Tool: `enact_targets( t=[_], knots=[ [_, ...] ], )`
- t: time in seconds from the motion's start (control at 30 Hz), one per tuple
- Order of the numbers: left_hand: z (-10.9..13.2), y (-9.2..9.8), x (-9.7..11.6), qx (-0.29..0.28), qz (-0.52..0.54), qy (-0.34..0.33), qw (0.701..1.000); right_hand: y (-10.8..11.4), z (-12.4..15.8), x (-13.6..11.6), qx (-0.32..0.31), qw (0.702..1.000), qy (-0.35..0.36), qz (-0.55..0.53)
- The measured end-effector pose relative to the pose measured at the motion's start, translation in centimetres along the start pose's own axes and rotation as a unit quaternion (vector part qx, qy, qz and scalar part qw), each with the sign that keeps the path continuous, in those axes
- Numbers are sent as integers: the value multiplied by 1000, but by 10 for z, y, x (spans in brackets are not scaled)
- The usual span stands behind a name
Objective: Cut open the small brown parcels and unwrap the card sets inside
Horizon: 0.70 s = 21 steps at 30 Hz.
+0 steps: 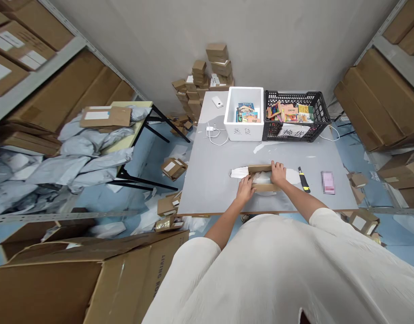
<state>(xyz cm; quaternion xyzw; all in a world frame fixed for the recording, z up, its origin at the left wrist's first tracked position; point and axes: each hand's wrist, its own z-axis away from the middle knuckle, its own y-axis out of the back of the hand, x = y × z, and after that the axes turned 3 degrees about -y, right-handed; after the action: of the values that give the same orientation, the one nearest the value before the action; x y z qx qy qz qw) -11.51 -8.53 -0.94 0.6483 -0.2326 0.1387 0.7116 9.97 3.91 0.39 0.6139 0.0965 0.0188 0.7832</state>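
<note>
Facing upward, the open box [262, 187] stretches left-right.

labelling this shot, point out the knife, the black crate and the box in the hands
Knife [304, 181]: head view, middle of the handle
Crate [272, 132]: head view, front wall
Box [264, 187]: head view, near side

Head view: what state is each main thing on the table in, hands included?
Cardboard box: open, whitish material inside.
Left hand: on the box's left end.
Right hand: on its right end.
Foam bin: open-topped, books inside.
Black crate: open-topped, books inside.
Utility knife: lying flat; blade state unclear.
White cable beside foam bin: loosely looped.
White device: lying flat.
Pink item: lying flat.
</note>
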Motion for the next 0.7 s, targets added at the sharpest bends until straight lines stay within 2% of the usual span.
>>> enact_targets(
  t=[0.13, 0.23, 0.33, 0.43, 0.5, 0.6, 0.7],
  knots=[
    [-1, 2, -2, 3, 1, 2, 1000, 4, -8, 19, -13, 994, 18, -109],
    [-1, 4, -3, -5, -1, 4, 1000, 10, -7, 52, 5, 974, 63, -217],
    [1, 8, -1, -16, -8, 9, 1000, 11, 5, 89, 46, 958, 51, -277],
    [-3, 13, 0, -17, -29, 13, 999, 4, 21, 115, 45, 959, 7, -280],
    [-12, 19, -1, -27, -43, 5, 999, -1, 28, 123, 26, 962, -25, -270],
    [-34, 30, -6, -77, -51, -15, 996, 0, 31, 122, 6, 971, -41, -234],
    [-53, 37, -14, -141, -42, -8, 989, 19, 28, 110, 21, 987, -5, -157]
  ],
)
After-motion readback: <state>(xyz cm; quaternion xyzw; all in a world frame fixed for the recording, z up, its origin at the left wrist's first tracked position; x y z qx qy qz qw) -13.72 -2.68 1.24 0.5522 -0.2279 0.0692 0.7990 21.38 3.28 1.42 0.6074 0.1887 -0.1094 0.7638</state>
